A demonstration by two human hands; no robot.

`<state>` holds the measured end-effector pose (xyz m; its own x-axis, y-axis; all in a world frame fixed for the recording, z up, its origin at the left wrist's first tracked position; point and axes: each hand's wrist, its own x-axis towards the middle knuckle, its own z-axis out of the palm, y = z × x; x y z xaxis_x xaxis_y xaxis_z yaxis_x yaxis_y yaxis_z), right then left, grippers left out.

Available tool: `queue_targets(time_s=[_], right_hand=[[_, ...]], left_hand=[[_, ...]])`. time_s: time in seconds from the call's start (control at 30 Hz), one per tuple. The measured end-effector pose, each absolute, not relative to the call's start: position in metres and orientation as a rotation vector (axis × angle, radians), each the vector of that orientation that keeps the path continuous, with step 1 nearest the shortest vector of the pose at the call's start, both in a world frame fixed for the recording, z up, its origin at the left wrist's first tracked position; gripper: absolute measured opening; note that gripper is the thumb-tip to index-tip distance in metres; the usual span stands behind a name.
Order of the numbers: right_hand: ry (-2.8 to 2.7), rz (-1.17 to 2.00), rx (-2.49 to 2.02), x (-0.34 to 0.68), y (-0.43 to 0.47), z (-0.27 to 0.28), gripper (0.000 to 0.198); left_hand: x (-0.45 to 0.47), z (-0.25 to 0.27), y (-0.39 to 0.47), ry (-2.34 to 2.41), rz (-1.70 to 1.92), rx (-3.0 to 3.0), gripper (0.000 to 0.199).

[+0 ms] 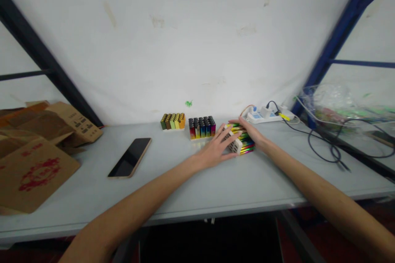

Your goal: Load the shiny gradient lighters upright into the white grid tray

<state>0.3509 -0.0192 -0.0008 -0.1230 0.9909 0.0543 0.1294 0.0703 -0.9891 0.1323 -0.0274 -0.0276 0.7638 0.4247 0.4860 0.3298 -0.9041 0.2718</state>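
Note:
A block of shiny multicoloured lighters in a white slotted tray lies tipped on its side on the table, with the tray's underside facing left. My left hand grips the tray side, fingers spread over the white plastic. Around the far and right side of the lighters wraps my right hand, its fingertips partly hidden behind the block. Just left of my hands, a second set of lighters with black tops stands upright in its tray. Farther left is an upright set of yellow, green and brown lighters.
A phone lies left of centre on the grey table. Cardboard boxes crowd the left end. At the back right sit a white power strip, a loose black cable and clear plastic bags. A wall rises behind.

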Motion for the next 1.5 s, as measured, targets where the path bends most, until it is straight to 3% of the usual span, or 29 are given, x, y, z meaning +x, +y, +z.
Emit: queue_targets(time_s=[0.2,0.4,0.6,1.07,1.5], right_hand=[[-1.291,1.305,-1.18,0.349,-0.023,0.0,0.067],[-1.28,1.204,-1.164,0.363,-0.007,0.0,0.064],[-1.195,1.377,-1.088,0.349,-0.022,-0.004,0.062],[-1.105,1.364,-0.978,0.343,-0.022,-0.009,0.04],[-1.36,1.408,-0.986,0.361,-0.004,-0.007,0.051]], left_hand=[[0.132,-0.027,-0.025,0.575,0.823,2.773,0.074],[0.131,-0.029,-0.024,0.58,0.842,2.769,0.068],[0.132,-0.031,-0.022,0.571,0.832,2.757,0.069],[0.133,-0.03,-0.02,0.533,0.835,2.748,0.075],[0.13,-0.03,-0.027,0.657,0.81,2.746,0.081]])
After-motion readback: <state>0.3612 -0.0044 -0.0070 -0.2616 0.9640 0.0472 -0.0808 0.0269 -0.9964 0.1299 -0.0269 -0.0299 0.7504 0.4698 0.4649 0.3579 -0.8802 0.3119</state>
